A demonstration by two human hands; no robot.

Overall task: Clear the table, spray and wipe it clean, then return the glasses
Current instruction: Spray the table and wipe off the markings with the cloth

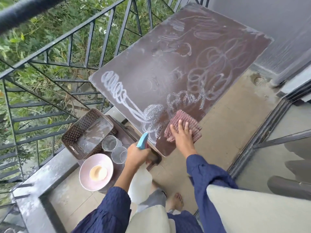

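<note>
The brown square table (pixel 176 64) is streaked with white looping wipe marks and foam. My right hand (pixel 182 134) presses flat on a dark red ribbed cloth (pixel 180 120) near the table's near corner. My left hand (pixel 137 154) grips a spray bottle (pixel 142 140) with a blue trigger head, its white body hanging below the table edge. Two clear glasses (pixel 109 142) (pixel 119 154) stand on a low brown stool to the left of the table.
On the stool also sit a brown perforated basket (pixel 74 132) and a pink plate (pixel 84 172) holding a small bowl (pixel 98 172). A black metal railing (pixel 67 52) runs along the left. A sliding glass door frame (pixel 259 145) borders the right. My bare foot (pixel 176 201) stands on the tiled floor.
</note>
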